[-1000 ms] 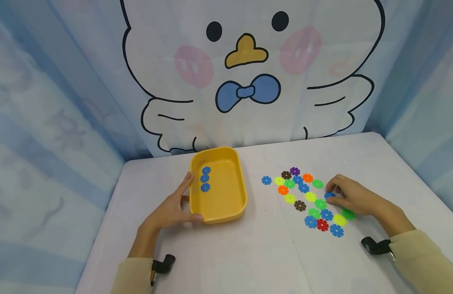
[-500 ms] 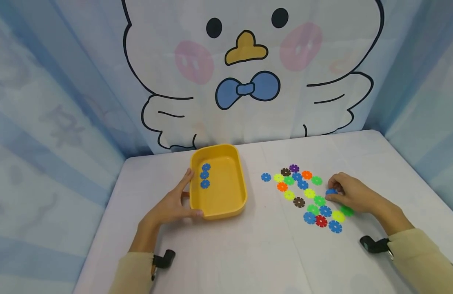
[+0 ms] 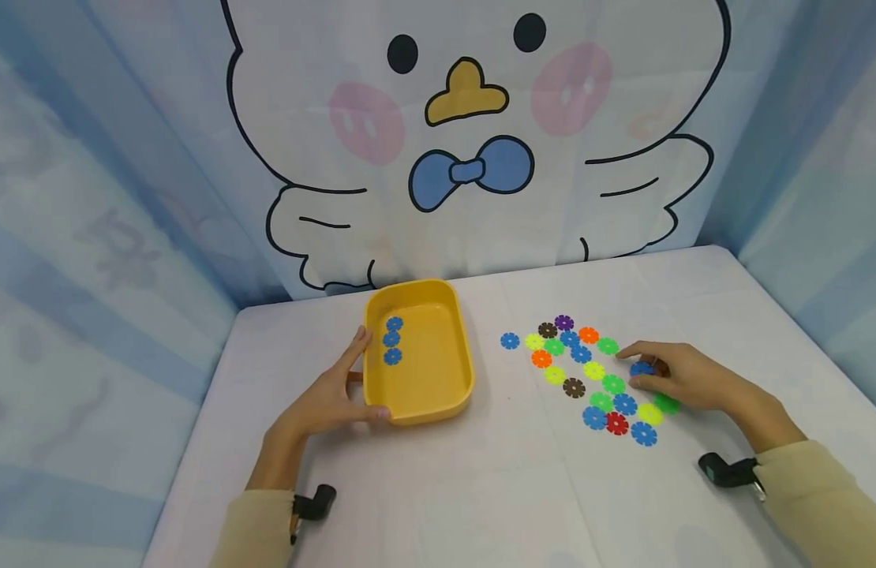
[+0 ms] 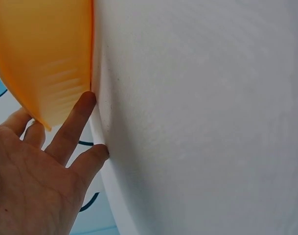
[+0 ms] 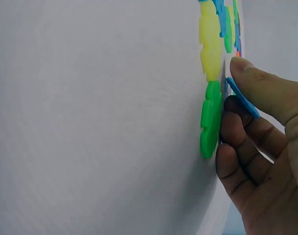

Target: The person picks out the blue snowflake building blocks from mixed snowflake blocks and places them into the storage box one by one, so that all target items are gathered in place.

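On the table stands a yellow tray [image 3: 431,355] with blue snowflake discs [image 3: 391,338] in a line along its left side. My left hand [image 3: 324,402] rests against the tray's left side, thumb at the near left corner. Its fingers look fairly straight and spread in the left wrist view. My right hand [image 3: 694,379] pinches a blue snowflake disc [image 5: 242,98] with the thumb and fingertips, at the right edge of the loose discs. That disc is tilted, and its lower part is partly hidden by the fingers. The index finger reaches out toward a green disc [image 3: 608,346].
Many loose discs in several colours lie left of my right hand, among them a red disc [image 3: 617,424] and a purple disc [image 3: 563,323]. A green disc [image 5: 211,120] lies beside the right fingers. A cartoon-printed curtain [image 3: 481,229] hangs behind the table.
The right index finger has straightened away from the blue disc, which came up slightly from the table. The left hand and the tray stay in place; the head view shifted a little.
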Action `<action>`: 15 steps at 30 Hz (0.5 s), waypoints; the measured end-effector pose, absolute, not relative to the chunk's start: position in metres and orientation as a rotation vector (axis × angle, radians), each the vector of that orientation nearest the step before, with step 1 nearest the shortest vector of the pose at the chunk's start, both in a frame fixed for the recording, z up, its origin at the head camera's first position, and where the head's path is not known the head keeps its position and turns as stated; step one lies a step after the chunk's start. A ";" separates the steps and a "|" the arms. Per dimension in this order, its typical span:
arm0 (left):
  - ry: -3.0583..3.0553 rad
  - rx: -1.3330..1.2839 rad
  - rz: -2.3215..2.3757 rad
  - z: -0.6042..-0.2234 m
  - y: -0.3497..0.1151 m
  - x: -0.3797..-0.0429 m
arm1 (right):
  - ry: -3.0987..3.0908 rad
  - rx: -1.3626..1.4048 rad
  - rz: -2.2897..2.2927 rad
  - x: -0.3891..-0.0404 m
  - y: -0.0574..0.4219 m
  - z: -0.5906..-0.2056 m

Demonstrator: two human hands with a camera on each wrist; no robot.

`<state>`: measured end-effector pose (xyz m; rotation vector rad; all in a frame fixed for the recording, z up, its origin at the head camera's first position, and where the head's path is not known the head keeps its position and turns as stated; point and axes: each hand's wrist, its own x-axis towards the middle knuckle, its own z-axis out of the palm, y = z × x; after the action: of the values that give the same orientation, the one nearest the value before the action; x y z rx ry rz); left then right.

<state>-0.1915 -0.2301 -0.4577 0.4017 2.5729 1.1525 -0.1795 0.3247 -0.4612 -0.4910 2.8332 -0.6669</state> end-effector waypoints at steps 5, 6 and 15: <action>2.575 0.407 1.158 -0.458 -0.230 -0.192 | 2.813 -0.472 -0.705 -0.177 0.327 -0.460; 2.575 0.409 1.158 -0.458 -0.230 -0.192 | 2.814 -0.474 -0.709 -0.176 0.327 -0.460; 2.557 0.421 1.179 -0.459 -0.232 -0.192 | 2.844 -0.502 -0.695 -0.176 0.328 -0.459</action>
<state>-0.1920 -0.2323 -0.4586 0.4209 2.5570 1.1794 -0.1764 0.3281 -0.4595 -0.5019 2.8444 -0.6954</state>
